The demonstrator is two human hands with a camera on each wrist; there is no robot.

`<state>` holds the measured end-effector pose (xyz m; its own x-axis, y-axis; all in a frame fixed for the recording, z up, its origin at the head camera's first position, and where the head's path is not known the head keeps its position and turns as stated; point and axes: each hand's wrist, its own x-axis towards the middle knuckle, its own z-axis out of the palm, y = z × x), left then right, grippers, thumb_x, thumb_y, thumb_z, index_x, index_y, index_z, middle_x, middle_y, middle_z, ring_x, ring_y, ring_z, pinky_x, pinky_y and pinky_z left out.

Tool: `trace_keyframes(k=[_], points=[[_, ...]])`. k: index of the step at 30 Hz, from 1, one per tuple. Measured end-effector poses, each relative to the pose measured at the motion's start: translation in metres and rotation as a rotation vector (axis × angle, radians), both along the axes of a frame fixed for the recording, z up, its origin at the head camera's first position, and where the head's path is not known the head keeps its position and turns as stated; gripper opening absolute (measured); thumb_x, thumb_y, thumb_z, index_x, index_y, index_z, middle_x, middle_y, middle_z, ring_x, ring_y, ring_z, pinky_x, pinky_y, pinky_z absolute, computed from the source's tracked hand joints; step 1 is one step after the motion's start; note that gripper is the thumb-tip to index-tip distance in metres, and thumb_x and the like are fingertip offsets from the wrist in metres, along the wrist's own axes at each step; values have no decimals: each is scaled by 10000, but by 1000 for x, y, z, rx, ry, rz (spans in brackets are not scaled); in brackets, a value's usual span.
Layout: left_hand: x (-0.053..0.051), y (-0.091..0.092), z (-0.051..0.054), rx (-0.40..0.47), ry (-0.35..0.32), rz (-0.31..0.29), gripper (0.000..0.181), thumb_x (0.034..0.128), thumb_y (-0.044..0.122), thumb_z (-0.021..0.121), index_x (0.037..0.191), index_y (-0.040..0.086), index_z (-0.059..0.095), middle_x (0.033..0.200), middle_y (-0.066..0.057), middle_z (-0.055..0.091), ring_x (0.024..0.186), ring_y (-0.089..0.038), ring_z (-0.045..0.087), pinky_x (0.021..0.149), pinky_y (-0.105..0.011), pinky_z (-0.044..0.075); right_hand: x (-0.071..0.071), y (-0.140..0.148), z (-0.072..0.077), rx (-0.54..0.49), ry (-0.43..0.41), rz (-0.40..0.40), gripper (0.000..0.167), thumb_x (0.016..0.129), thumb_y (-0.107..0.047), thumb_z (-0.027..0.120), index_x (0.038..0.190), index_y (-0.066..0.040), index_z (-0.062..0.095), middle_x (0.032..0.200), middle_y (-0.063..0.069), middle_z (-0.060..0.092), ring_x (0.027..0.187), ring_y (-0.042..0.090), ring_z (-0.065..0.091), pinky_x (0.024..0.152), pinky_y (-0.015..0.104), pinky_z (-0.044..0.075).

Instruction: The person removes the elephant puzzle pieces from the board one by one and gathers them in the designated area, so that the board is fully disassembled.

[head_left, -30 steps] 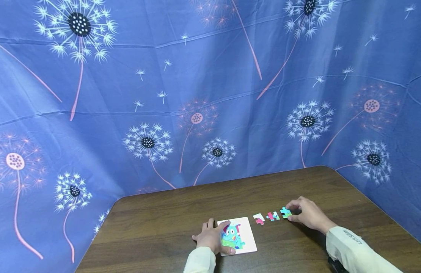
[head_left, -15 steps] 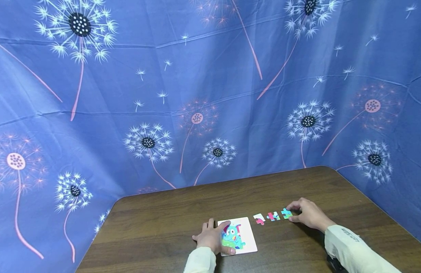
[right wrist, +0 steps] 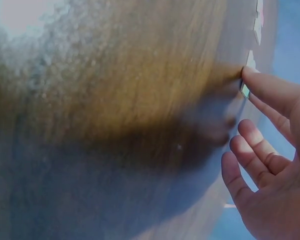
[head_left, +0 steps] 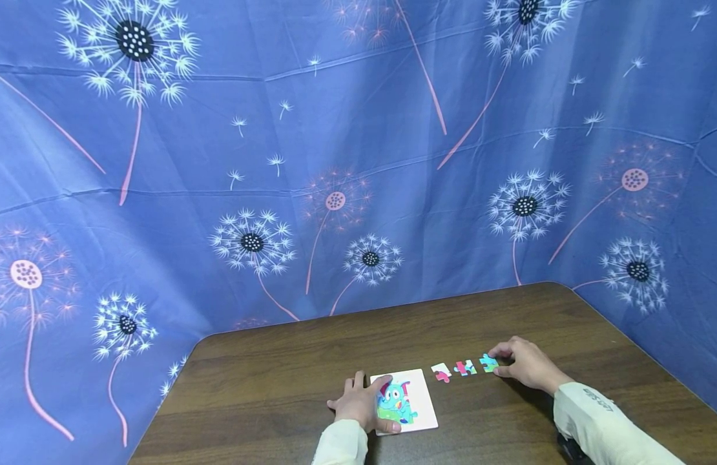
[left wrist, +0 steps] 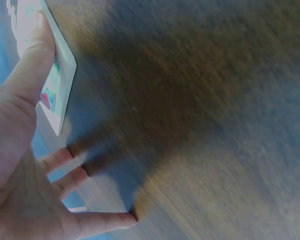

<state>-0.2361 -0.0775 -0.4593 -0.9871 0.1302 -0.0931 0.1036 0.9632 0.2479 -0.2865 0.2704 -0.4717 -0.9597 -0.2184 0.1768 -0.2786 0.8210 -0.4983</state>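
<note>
A square jigsaw board (head_left: pixel 424 403) lies on the table, with a blue cartoon elephant picture filling part of its white face. My left hand (head_left: pixel 358 405) rests over its left side, thumb and forefinger on the board. In the left wrist view the other fingers of the left hand (left wrist: pixel 50 200) spread straight onto the tabletop. At the right, my right hand (head_left: pixel 527 365) pinches a blue-green puzzle piece (head_left: pixel 488 363) by its edge between thumb and forefinger. That piece (right wrist: pixel 246 91) is mostly hidden by the thumb in the right wrist view.
Two loose pieces, a white-and-pink one (head_left: pixel 442 372) and a pink-and-blue one (head_left: pixel 465 368), lie in a row between the board and the held piece. The brown wooden table (head_left: pixel 265 394) ends at a blue dandelion-print cloth (head_left: pixel 358 194) behind.
My right hand and the blue-green piece have shifted very slightly to the right. The left hand and the board stay where they were.
</note>
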Motion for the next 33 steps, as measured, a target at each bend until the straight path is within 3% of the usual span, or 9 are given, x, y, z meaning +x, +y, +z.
trace_keyframes(k=[10,19,28,33], points=[[-1,1,-1,4,-10,5,894,623,475,946,1420,359,558,1437,-164,465,1300,-418,460,874,-842,384,2,-2,0,-16,40,-3,296,752,-96,875,1019,-61,754,921,50,619,856,264,604,742,449,511],[0,1,0,12,-9,13,892,623,460,952,1420,342,568,1429,-165,469,1291,-413,465,876,-840,386,12,-21,1,-84,98,-4,263,788,-151,866,1013,-72,755,901,23,647,837,232,619,729,429,514],[1,1,-1,7,4,5,883,624,464,949,1416,350,575,1411,-164,477,1273,-412,471,868,-840,391,21,-47,7,-162,78,-32,286,774,-202,878,1003,-75,762,880,9,672,802,187,615,680,342,494],[1,1,-1,9,6,5,879,624,460,951,1413,345,580,1412,-165,478,1277,-411,469,867,-843,388,26,-61,12,-187,19,-40,289,804,-228,860,1036,-87,760,916,20,670,823,187,605,685,352,493]])
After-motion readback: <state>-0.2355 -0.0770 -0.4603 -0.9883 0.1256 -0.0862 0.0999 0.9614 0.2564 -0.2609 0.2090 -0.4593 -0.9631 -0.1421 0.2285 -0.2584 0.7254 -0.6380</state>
